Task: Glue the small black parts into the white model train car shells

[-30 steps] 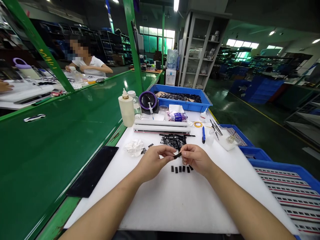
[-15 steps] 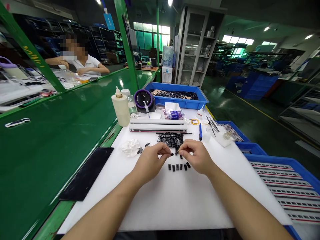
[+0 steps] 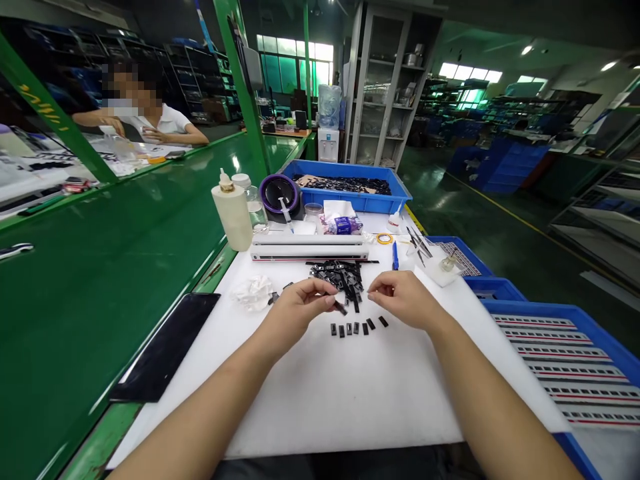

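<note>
My left hand (image 3: 300, 308) pinches a small black piece (image 3: 341, 308) between thumb and fingertips, at the front left edge of a pile of black parts (image 3: 336, 273). To the right of the pile, my right hand (image 3: 405, 299) hovers with its fingers curled towards the thumb; whether anything tiny sits between the tips is too small to tell. Below both hands, several small black rectangular pieces (image 3: 349, 329) lie in a loose row on the white work surface (image 3: 350, 393). Crumpled white tissue (image 3: 253, 293) rests left of my left hand.
Long white strips (image 3: 310, 249) lie behind the pile. Farther back stand a cream bottle (image 3: 233, 217), a tissue pack (image 3: 343, 220) and a blue bin (image 3: 350, 200). Trays of striped strips (image 3: 560, 363) are at the right, a black panel (image 3: 167, 347) left. A person (image 3: 150, 113) sits across the green conveyor.
My hands have moved apart, the right one away from the pile. One more black piece lies at the right end of the row. The view has shifted slightly.
</note>
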`<state>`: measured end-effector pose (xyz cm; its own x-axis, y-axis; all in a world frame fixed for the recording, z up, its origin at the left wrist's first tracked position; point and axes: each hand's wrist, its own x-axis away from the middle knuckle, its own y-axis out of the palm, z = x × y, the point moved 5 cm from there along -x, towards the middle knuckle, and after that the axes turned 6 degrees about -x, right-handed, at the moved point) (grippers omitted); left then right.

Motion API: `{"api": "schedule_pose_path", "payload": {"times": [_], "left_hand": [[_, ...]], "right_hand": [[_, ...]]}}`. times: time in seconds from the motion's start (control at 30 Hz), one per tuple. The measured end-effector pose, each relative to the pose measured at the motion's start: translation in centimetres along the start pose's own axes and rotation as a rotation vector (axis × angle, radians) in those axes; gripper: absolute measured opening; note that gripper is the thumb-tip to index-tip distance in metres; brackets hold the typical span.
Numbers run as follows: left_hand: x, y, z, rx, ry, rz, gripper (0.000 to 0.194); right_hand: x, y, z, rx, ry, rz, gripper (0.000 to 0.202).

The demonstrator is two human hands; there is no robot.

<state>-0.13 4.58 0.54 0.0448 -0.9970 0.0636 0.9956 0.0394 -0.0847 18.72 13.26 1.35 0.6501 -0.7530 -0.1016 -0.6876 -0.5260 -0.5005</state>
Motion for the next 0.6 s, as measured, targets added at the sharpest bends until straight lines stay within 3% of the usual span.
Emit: {"api": "schedule_pose_path", "payload": {"times": [0.13, 0.2, 0.27, 0.47, 0.6], "left_hand": [[-0.2, -0.6, -0.1, 0.056, 0.026, 0.199, 0.027], [-0.2, -0.7, 0.0, -0.043, 0.031, 0.238, 0.026], [0.0, -0.4, 0.2, -0.142, 0.027, 0.216, 0.025], [0.6, 0.6, 0.9, -0.352, 0.060, 0.028, 0.022], [0.9, 0.7, 1.3, -0.419, 0.166, -0.002, 0.020]], "right_hand": [[0.4, 3.6, -1.5, -0.611, 0.076, 0.006, 0.026], [0.6, 4.2, -1.7, -0.712, 0.075, 0.100, 0.029], [0.6, 4.4, -1.5, -0.725, 0.064, 0.163, 0.028], [0.0, 4.2, -0.9, -0.724, 0.081, 0.112, 0.023], [-0.2, 5.0, -0.4, -0.997, 0.242, -0.014, 0.025]]}}
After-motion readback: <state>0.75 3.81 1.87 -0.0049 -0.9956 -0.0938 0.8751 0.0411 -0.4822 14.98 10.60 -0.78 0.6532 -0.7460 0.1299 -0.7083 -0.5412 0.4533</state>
